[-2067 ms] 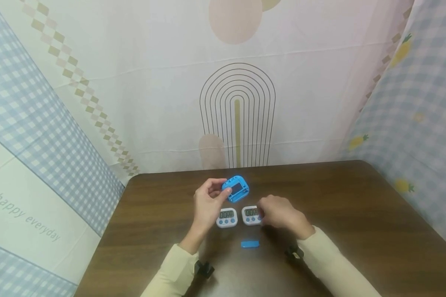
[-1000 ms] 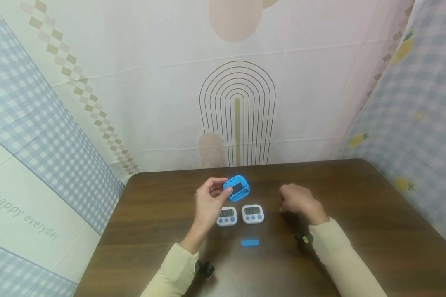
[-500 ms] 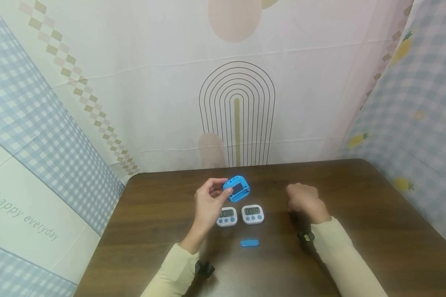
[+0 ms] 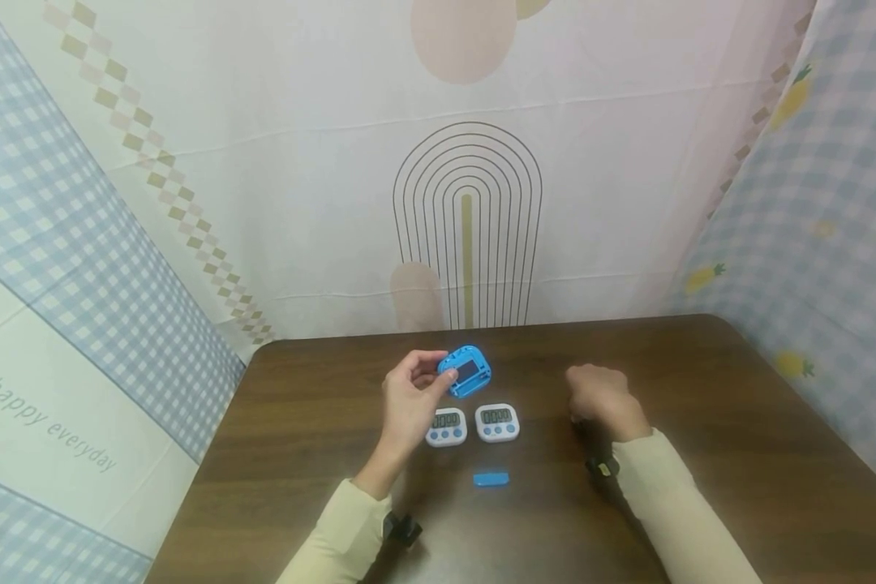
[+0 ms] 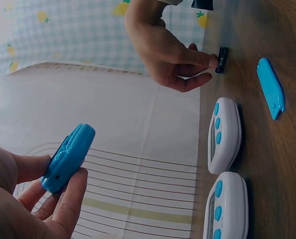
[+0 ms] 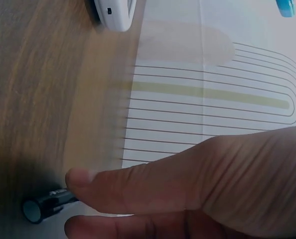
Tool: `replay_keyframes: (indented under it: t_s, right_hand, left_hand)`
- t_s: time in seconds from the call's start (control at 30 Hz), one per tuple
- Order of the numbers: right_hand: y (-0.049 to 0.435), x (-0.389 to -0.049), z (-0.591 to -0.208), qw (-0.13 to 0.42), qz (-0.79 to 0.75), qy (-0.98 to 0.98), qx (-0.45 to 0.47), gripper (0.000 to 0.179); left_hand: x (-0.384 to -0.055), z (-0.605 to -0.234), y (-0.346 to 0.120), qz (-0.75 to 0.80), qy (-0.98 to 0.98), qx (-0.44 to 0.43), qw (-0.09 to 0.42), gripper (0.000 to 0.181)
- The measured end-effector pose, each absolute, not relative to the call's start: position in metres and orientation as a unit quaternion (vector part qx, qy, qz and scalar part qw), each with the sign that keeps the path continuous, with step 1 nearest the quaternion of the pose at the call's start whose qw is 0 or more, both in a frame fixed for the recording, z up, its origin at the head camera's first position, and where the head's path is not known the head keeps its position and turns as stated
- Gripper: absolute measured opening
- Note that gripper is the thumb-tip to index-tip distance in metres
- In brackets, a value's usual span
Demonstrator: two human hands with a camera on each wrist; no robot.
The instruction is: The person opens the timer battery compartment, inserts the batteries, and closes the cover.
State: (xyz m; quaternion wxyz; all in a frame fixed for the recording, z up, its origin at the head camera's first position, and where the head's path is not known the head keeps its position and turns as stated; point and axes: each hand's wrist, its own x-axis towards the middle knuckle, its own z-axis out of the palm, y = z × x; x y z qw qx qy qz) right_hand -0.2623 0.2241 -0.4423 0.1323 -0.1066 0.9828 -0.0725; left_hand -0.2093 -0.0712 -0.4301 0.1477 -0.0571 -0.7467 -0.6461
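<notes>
My left hand (image 4: 412,397) holds a blue timer (image 4: 474,362) raised above the table, pinched at one edge between thumb and fingers. Its back faces me, with a dark rectangle and an uncovered compartment. My right hand (image 4: 599,392), back of it uppermost, is low over the table to the right. In the right wrist view, its thumb and fingers pinch a small black battery (image 6: 46,205) close over the tabletop; the left wrist view shows the battery (image 5: 222,59) at the fingertips too. From the head view the battery is hidden.
Two white timers with blue buttons, a left one (image 4: 447,428) and a right one (image 4: 496,423), sit on the brown table (image 4: 321,503). A blue battery cover (image 4: 491,479) lies nearer me. Behind the table hangs a patterned cloth (image 4: 336,203).
My right hand has moved away from the right white timer, off to the right, and now stays almost still there. The left hand holds the blue timer in about the same spot.
</notes>
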Motion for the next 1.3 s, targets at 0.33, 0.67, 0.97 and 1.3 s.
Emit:
replay_keyframes:
  t_s: [0.33,0.67,0.97,1.3]
  right_hand:
    - [0.219,-0.261,-0.444,0.145,-0.068,0.981,-0.109,0.02]
    - [0.215,-0.261,-0.449,0.146,-0.066,0.981,-0.112,0.019]
    - [0.215,-0.263,-0.449,0.155,-0.082,0.979,-0.109,0.015]
    - [0.21,-0.26,-0.445,0.139,-0.139,0.97,-0.145,0.016]
  left_hand:
    - [-0.21,-0.43,-0.071,-0.64,-0.752,-0.056,0.147,0.024]
    - [-0.21,-0.433,-0.072,-0.645,-0.748,-0.059,0.149,0.024]
    - [-0.21,-0.431,-0.071,-0.646,-0.748,-0.052,0.144,0.024]
    - [-0.208,-0.429,-0.071,-0.643,-0.751,-0.051,0.144,0.024]
